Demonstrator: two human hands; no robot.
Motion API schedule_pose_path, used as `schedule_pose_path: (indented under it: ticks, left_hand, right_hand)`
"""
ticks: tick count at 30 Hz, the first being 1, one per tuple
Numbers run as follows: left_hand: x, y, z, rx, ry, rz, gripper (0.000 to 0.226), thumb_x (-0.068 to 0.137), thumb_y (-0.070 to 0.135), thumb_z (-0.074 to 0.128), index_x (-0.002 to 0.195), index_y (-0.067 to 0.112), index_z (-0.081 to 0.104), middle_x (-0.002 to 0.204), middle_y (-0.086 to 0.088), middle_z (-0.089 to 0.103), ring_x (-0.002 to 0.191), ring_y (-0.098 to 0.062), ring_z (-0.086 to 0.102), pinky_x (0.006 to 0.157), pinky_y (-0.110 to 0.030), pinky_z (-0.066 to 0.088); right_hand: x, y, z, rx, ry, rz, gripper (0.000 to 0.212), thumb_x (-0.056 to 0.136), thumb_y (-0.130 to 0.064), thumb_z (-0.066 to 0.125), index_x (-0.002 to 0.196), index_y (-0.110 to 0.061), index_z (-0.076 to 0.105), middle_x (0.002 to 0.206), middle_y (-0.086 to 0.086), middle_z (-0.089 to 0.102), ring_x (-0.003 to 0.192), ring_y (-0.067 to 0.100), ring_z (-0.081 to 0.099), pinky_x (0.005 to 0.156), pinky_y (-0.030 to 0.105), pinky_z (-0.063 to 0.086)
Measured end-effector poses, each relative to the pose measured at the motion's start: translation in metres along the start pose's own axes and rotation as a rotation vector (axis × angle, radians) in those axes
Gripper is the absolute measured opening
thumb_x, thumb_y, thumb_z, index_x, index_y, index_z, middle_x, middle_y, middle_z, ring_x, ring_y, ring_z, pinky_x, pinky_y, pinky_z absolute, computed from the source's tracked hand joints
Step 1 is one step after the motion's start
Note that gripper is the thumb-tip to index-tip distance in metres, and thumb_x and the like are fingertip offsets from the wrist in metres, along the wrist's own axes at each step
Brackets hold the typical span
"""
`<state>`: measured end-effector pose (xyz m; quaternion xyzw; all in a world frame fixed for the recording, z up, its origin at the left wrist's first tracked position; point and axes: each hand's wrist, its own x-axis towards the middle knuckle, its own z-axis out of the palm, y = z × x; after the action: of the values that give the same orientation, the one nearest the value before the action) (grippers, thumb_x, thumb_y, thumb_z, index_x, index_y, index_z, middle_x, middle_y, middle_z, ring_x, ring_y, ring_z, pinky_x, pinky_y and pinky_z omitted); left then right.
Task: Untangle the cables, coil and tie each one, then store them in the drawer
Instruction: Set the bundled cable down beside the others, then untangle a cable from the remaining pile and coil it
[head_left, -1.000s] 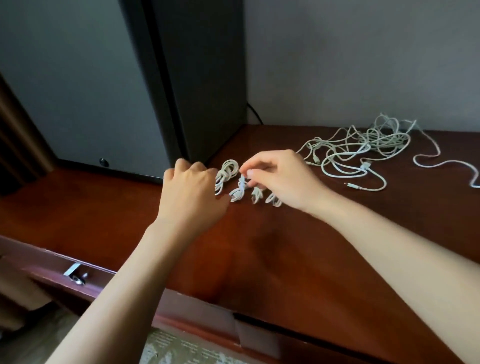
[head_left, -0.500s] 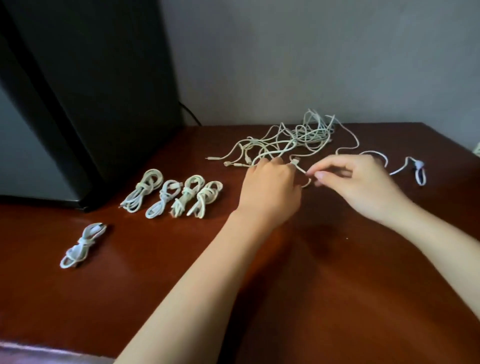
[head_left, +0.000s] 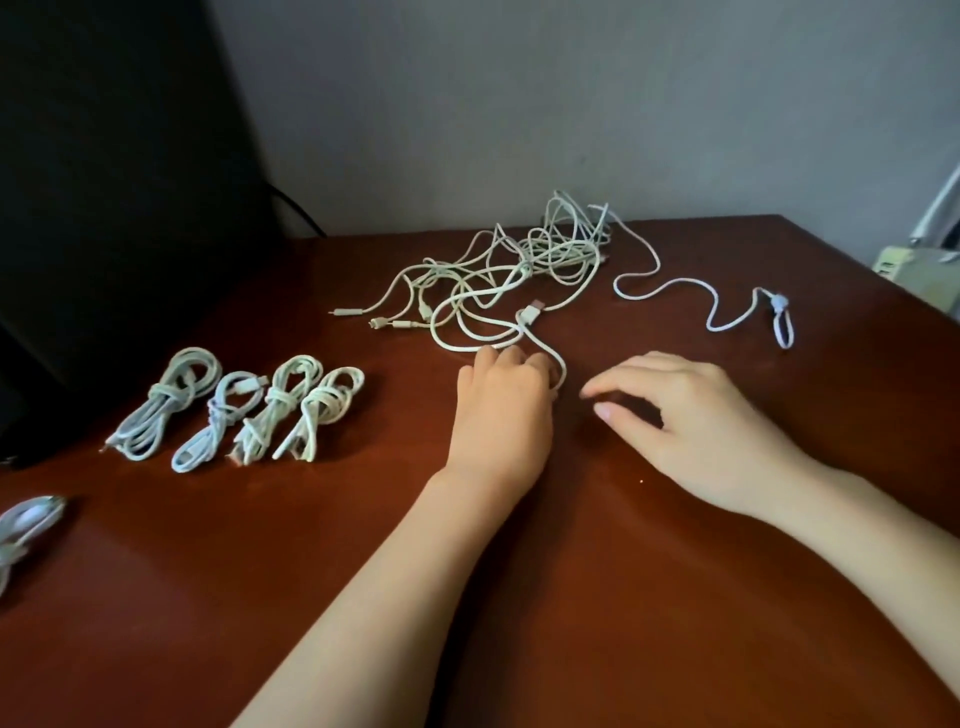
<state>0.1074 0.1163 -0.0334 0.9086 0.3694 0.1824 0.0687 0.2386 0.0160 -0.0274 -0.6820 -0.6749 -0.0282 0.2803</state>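
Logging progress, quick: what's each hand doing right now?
Left hand: fingers curled on a loose white cable.
Right hand: open, holding nothing.

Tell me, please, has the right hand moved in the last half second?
Yes. The right hand has drawn back toward the person, away from the white plug of the loose cable.

Bare left hand (head_left: 501, 410) and bare right hand (head_left: 691, 421), slender-fingered, with forearms (head_left: 395, 571) uncovered all the way to the near edge; short, rounded nail (head_left: 602, 412) showing on one right finger.
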Motion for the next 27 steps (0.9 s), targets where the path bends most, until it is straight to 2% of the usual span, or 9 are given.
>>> schedule_pose_path:
  ticks: [4,8,13,16,18,20,23,25,27]
  left_hand:
    - [-0.005,0.003,0.003,-0.181,0.024,0.026,0.021,0.097,0.021,0.048,0.114,0.016,0.059,0.113,-0.002,0.056,0.111,-0.024,0.044,0.093,-0.037,0.034]
    - [-0.012,0.007,0.002,-0.388,0.164,0.124,0.013,0.091,0.011,0.057,0.102,0.013,0.063,0.1,0.001,0.057,0.102,-0.024,0.05,0.091,-0.043,0.041]
    - [-0.018,0.015,0.001,-0.523,0.186,0.358,0.012,0.083,0.008,0.06,0.094,0.012,0.064,0.091,0.009,0.052,0.088,-0.023,0.053,0.077,-0.047,0.048]
    - [-0.02,0.018,0.0,-0.503,0.156,0.483,0.012,0.081,0.013,0.061,0.092,0.011,0.065,0.091,0.015,0.047,0.087,-0.015,0.047,0.075,-0.045,0.048]
    - [-0.021,0.018,0.0,-0.529,0.146,0.515,0.01,0.082,0.018,0.062,0.09,0.012,0.066,0.089,0.012,0.052,0.09,-0.015,0.048,0.074,-0.044,0.05]
    - [-0.021,0.018,-0.002,-0.6,0.212,0.483,0.01,0.086,0.023,0.062,0.086,0.013,0.065,0.085,0.005,0.058,0.087,-0.015,0.053,0.077,-0.035,0.05]
    - [-0.021,0.018,-0.009,-0.729,0.373,0.287,0.013,0.094,0.025,0.054,0.082,0.018,0.057,0.078,0.009,0.055,0.073,0.001,0.048,0.071,-0.014,0.037]
    - [-0.019,0.017,-0.014,-0.823,0.42,0.097,0.015,0.098,0.025,0.048,0.084,0.022,0.053,0.079,0.011,0.056,0.072,0.002,0.049,0.069,-0.012,0.036]
    - [-0.015,0.015,-0.016,-0.931,0.406,-0.122,0.016,0.101,0.027,0.042,0.086,0.027,0.048,0.082,0.011,0.056,0.07,0.001,0.051,0.071,-0.016,0.04]
  right_hand:
    - [0.001,-0.002,-0.001,0.024,0.073,0.062,0.017,0.09,-0.016,0.062,0.104,-0.018,0.071,0.09,-0.012,0.066,0.091,0.009,0.054,0.077,0.011,0.035]
    - [0.003,-0.004,-0.001,0.115,0.099,0.258,0.022,0.094,-0.027,0.055,0.11,-0.022,0.069,0.083,-0.026,0.057,0.097,0.01,0.054,0.08,0.016,0.032]
    - [0.005,0.0,0.0,0.709,0.043,0.472,0.03,0.096,-0.038,0.051,0.104,-0.018,0.072,0.103,0.001,0.072,0.107,0.016,0.063,0.101,0.036,0.045]
    - [0.006,-0.006,-0.006,1.046,0.039,0.531,0.023,0.098,-0.019,0.049,0.102,-0.012,0.07,0.101,0.004,0.072,0.098,0.013,0.064,0.083,0.023,0.051]
    - [0.005,-0.007,-0.008,1.063,0.061,0.507,0.022,0.097,-0.01,0.049,0.097,-0.015,0.07,0.096,0.004,0.072,0.092,0.012,0.064,0.082,0.023,0.05]
    - [0.004,-0.007,-0.009,1.047,0.118,0.477,0.025,0.097,-0.006,0.047,0.095,-0.017,0.07,0.083,-0.002,0.07,0.079,0.009,0.064,0.079,0.026,0.049]
    - [0.004,-0.011,-0.012,0.865,0.256,0.386,0.029,0.098,-0.004,0.046,0.096,-0.022,0.069,0.073,-0.009,0.067,0.058,0.005,0.055,0.068,0.021,0.047]
    - [0.003,-0.012,-0.013,0.741,0.316,0.298,0.032,0.098,-0.004,0.047,0.096,-0.027,0.068,0.072,-0.012,0.067,0.048,0.004,0.046,0.059,0.013,0.04]
    - [0.002,-0.015,-0.012,0.714,0.309,0.212,0.033,0.098,-0.004,0.047,0.097,-0.029,0.068,0.074,-0.013,0.067,0.044,0.005,0.042,0.051,0.017,0.038]
